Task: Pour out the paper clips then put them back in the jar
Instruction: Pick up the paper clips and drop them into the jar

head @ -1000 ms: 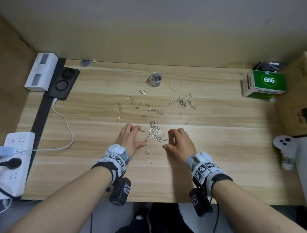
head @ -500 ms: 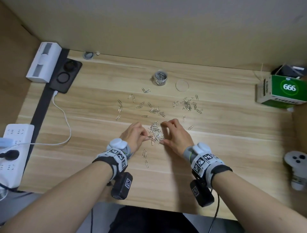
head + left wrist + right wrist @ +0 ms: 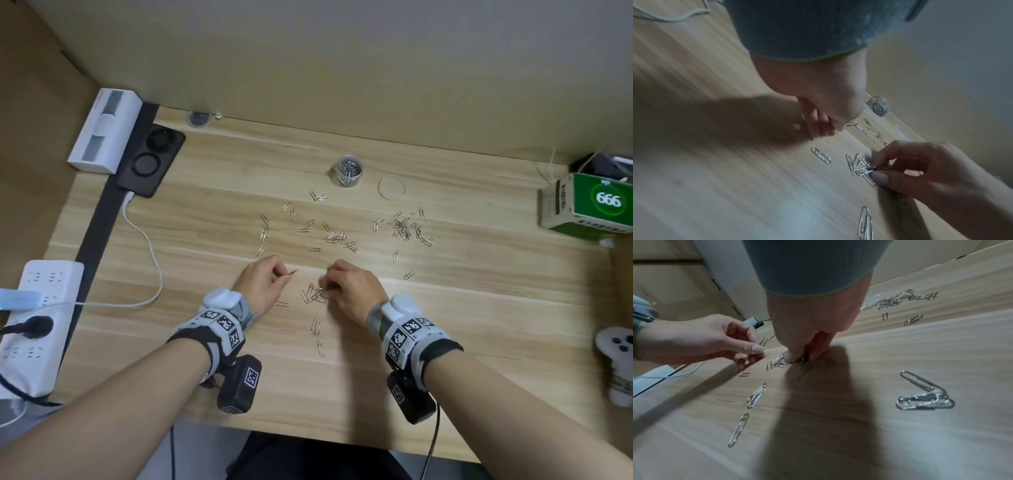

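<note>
Silver paper clips (image 3: 402,228) lie scattered over the wooden desk (image 3: 479,308), with a small pile (image 3: 313,294) between my hands. A small clear jar (image 3: 347,170) with some clips inside stands at the back, its round clear lid (image 3: 391,186) flat beside it on the right. My left hand (image 3: 263,279) pinches a paper clip (image 3: 292,272) just above the desk. My right hand (image 3: 346,286) has its fingertips curled onto the pile and pinches a bunch of clips (image 3: 869,168). In the right wrist view its fingers (image 3: 797,356) press down on the clips.
A white power strip (image 3: 30,318) and white cable (image 3: 147,246) lie at the left, with a black charging pad (image 3: 150,161) and white box (image 3: 104,132) behind. A green box (image 3: 596,205) sits at the right, a white controller (image 3: 616,349) near the right edge.
Both hands moved forward from flat on the desk, swept the clips together, then curled. The left hand lifted a clip away to the left; the pile between them is smaller.
</note>
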Action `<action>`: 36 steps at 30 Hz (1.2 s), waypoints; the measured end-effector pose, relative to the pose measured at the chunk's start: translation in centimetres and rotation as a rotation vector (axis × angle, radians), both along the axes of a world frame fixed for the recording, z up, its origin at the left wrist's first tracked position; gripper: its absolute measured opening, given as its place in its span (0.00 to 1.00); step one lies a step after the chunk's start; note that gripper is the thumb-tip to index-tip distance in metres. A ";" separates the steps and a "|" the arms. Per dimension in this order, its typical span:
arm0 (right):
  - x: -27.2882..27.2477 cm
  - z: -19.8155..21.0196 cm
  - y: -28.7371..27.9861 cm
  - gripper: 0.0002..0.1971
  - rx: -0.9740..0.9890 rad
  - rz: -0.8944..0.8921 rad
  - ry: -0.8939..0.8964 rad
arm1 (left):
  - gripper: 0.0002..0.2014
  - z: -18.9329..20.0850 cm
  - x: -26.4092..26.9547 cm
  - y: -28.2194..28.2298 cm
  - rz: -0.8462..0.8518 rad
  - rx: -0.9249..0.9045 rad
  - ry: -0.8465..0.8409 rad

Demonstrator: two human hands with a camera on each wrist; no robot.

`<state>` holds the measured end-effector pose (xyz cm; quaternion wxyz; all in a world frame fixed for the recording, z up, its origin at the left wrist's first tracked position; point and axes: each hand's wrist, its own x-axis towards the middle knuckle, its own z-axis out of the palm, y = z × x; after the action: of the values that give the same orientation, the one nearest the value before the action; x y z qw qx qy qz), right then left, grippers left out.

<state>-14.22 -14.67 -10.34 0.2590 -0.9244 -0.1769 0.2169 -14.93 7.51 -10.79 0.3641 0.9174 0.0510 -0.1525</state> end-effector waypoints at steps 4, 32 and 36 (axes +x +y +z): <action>-0.4 0.3 0.3 0.05 -0.053 0.023 -0.016 | 0.09 -0.3 0.2 -0.8 -0.027 -0.012 0.016; 17.7 2.8 -4.8 0.07 0.599 -1.006 0.259 | 0.01 3.4 23.4 -9.0 -0.014 -0.035 0.013; 20.4 2.3 -4.3 0.06 0.616 -0.968 0.275 | 0.07 2.6 24.5 -9.2 -0.015 -0.165 0.044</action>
<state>6.17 -18.98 -8.01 0.6056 -0.7456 0.2457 0.1306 9.57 -1.67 -8.19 0.4361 0.8810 0.0396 -0.1791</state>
